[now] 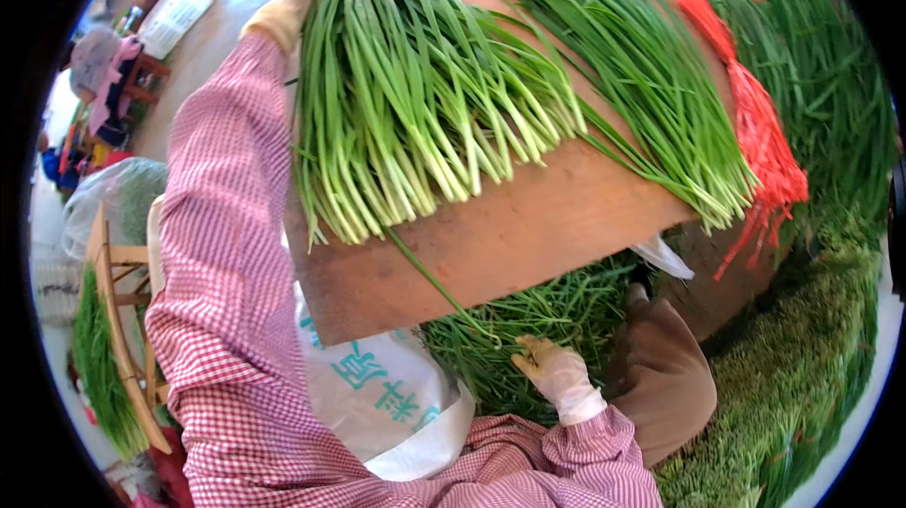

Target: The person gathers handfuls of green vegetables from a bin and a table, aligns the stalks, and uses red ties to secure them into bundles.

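Observation:
A bunch of garlic chives [406, 102] is spread on the brown board [528, 216], its pale cut ends fanned toward me. At the far left, my gloved left hand [291, 10] grips the leafy end of this bunch; the leaves hide part of its fingers. One stray stalk [439, 289] hangs over the board's near edge. Below that edge, close to the stalk's tip, is my gloved right hand [562, 378]. Its fingers are loosely bent and slightly apart, with nothing visible in them. A second pile of chives [642, 74] lies on the board's right side.
Red plastic ties [755, 126] hang off the board's right edge. Bundled chives [802, 65] are heaped on the right. Loose leaves [538, 319] lie beneath the board, beside a white sack [377, 404]. A wooden chair [123, 319] and a white crate [179, 10] stand on the left.

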`<state>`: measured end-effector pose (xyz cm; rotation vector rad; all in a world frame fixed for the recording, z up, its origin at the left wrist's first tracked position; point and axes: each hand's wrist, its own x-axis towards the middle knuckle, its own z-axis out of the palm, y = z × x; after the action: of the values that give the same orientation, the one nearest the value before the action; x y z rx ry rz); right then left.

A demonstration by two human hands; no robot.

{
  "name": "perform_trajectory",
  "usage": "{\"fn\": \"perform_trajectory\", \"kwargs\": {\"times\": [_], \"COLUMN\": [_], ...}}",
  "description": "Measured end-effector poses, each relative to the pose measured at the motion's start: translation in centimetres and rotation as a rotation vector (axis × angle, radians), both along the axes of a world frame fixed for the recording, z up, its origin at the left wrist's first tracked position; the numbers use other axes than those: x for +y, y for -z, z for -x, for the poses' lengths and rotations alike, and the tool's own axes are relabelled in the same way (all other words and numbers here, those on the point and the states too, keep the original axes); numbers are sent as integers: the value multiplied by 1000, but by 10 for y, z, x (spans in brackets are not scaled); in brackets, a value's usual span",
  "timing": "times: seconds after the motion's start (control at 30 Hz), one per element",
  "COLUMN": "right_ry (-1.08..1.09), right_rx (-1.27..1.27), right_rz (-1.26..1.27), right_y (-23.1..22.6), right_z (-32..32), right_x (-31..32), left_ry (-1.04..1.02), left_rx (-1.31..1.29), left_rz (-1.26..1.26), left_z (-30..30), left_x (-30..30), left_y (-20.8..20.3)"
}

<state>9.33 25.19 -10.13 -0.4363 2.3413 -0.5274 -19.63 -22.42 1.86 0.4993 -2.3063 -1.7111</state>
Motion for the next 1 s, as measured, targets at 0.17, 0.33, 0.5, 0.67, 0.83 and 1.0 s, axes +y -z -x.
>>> {"fn": "perform_trajectory", "kwargs": {"times": [0.17,0.33,0.5,0.67,0.83,1.0], "right_ry": [142,427,103,-91,-197,-50], "right_rx": [30,270,1017,1181,1079,1155], "right_rz": [107,607,533,-65,-258,-265], "right_y": [-41,-96,-140,-147,-123,-99], "right_z": [20,40,99,175,232,269], "right_x": [10,18,6,1,-13,-11], "left_ry": [-164,232,883,1046,1008,1010], "left_rx": [47,585,703,522,527,582], "left_rz": [357,549,1079,1118,1156,1097], "left_z": [-57,-97,-80,-65,-71,-72], "left_x": [21,138,221,246,240,242], "left_y": [-4,-51,-41,-19,-2,0]}}
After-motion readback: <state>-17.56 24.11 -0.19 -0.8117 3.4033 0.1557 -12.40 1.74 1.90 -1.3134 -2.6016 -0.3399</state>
